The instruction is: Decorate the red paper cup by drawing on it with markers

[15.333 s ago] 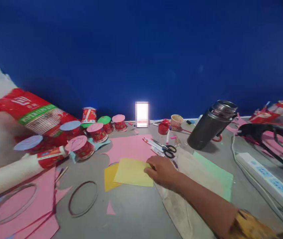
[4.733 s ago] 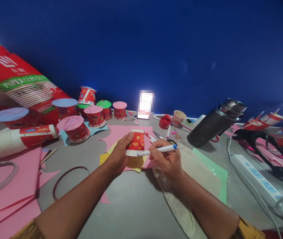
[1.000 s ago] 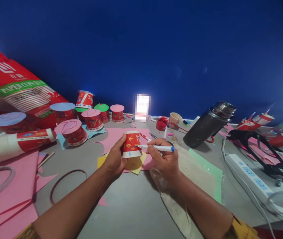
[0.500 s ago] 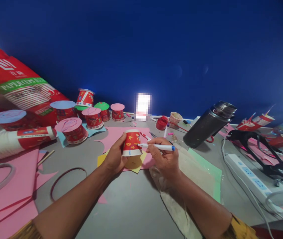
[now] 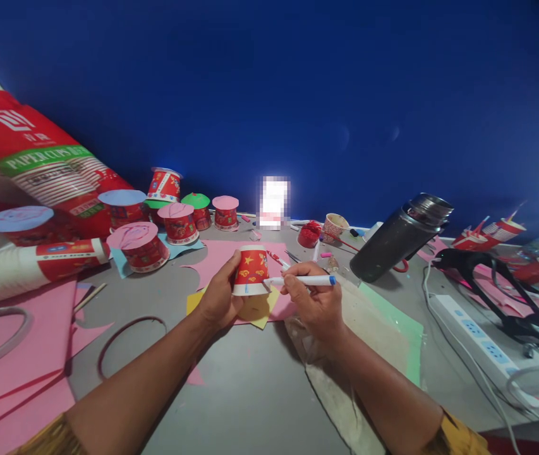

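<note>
Head camera view: the right hand's [image 5: 314, 297] thumb and fingertips are pinching a white marker [image 5: 309, 280], its blue end sticking out past the knuckles and its tip pointing at the side of a red paper cup [image 5: 251, 268]; whether tip and cup are touching, I cannot tell from where I'm standing. The left hand [image 5: 222, 294] is gripping that cup from its other side, wider end facing down, the thumb lying along the near side while the remaining fingers are mostly hiding behind it. Just below the cup and the fingertips, yellow paper [image 5: 254, 311] is resting on a pink sheet [image 5: 215, 256]. Right of the marker fingers, a green sheet [image 5: 414, 338] is lying partly under a pale cloth-like piece [image 5: 364, 316], and farther out a dark flask [image 5: 387, 246] and a power strip [image 5: 475, 341] are sitting. Out to the left of the gripping fingers, a pink-topped cup [image 5: 146, 254] is standing near a sideways stack of cups [image 5: 67, 259], and nearer the forearm a thin dark ring [image 5: 103, 354] is lying flat.
</note>
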The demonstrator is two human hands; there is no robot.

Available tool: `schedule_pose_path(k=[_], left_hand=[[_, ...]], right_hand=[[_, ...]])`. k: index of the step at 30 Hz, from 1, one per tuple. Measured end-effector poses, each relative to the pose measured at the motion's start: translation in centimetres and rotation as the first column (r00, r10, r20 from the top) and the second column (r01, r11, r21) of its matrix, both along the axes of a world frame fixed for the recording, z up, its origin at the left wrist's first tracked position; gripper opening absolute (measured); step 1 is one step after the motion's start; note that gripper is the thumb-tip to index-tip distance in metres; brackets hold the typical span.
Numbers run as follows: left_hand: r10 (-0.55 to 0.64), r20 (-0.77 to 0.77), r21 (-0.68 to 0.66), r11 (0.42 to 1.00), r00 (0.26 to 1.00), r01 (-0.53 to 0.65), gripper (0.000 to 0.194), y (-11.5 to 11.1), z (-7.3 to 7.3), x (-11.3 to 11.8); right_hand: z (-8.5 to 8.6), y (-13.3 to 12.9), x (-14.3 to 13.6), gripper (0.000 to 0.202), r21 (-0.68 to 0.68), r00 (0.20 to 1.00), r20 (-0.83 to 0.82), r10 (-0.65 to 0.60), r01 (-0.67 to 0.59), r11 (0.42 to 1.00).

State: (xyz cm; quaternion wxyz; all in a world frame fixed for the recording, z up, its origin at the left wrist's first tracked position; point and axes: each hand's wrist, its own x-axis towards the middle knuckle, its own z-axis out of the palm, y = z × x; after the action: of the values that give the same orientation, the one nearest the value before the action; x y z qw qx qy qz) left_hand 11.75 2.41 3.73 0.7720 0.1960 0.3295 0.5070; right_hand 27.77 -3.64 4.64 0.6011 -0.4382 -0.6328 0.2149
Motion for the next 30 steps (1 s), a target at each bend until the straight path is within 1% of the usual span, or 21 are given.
schedule_pose_path(k=[7, 11, 18, 23, 30], left_hand=[[-0.007, 0.009, 0.003, 1.0, 1.0, 0.007, 0.032, 0.0, -0.1, 0.0], [-0.012, 0.006, 0.005, 1.0, 1.0, 0.012, 0.033, -0.1, 0.1, 0.0], [0.018, -0.012, -0.01, 1.0, 1.0, -0.018, 0.033, -0.2, 0.6, 0.0], [0.032, -0.02, -0.013, 0.999, 0.999, -0.032, 0.033, -0.3, 0.8, 0.1], [0.047, -0.032, -0.022, 0.999, 0.998, -0.047, 0.037, -0.4, 1.0, 0.0]], right_hand=[[-0.4, 0.1, 0.1, 0.014, 0.013, 1.0, -0.015, 0.004, -0.004, 1.0], [-0.4, 0.1, 0.2, 0.015, 0.002, 1.0, -0.009, 0.023, -0.023, 1.0], [-0.3, -0.2, 0.1, 0.014, 0.016, 0.997, 0.005, 0.079, -0.079, 0.997], [-0.5, -0.2, 0.2, 0.015, 0.012, 0.998, 0.001, 0.057, -0.057, 0.998], [-0.4, -0.2, 0.3, 0.016, 0.001, 0.996, 0.002, 0.085, -0.085, 0.996]])
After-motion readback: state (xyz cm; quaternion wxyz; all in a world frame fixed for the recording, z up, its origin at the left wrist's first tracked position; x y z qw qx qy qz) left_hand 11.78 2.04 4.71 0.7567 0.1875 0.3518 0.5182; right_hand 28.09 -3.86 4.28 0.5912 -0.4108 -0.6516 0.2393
